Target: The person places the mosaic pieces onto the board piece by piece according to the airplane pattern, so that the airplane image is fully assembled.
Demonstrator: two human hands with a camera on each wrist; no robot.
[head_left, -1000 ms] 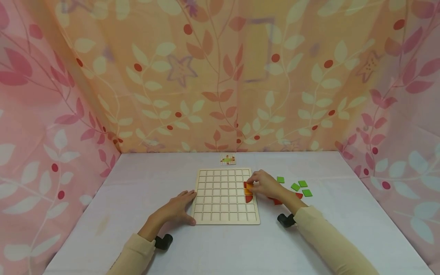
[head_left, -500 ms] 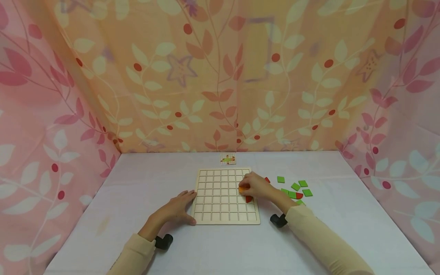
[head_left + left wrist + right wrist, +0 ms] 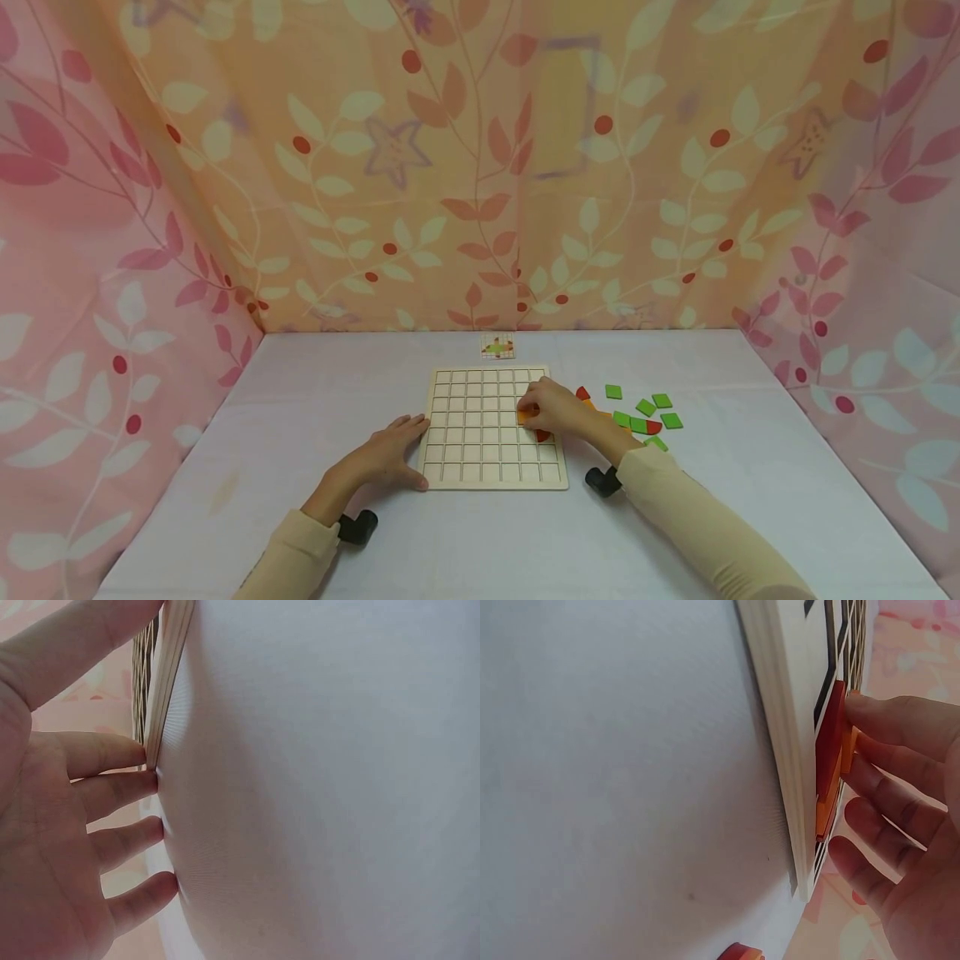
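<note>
Grid board (image 3: pixel 474 456): flat on tabletop (image 3: pixel 480 542). Left hand (image 3: pixel 386 450): fingers spread against its left edge, presumably steadying it. Right hand (image 3: pixel 557 408): thumb and fingers pinch an orange tile (image 3: pixel 525 418) at the board's right side, a grip likely suited to thin pieces.

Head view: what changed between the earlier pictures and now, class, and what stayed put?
The right hand moved left over the board, carrying a pinched orange piece inward from its right side; more green pieces came into view. The left hand and board stayed put.
</note>
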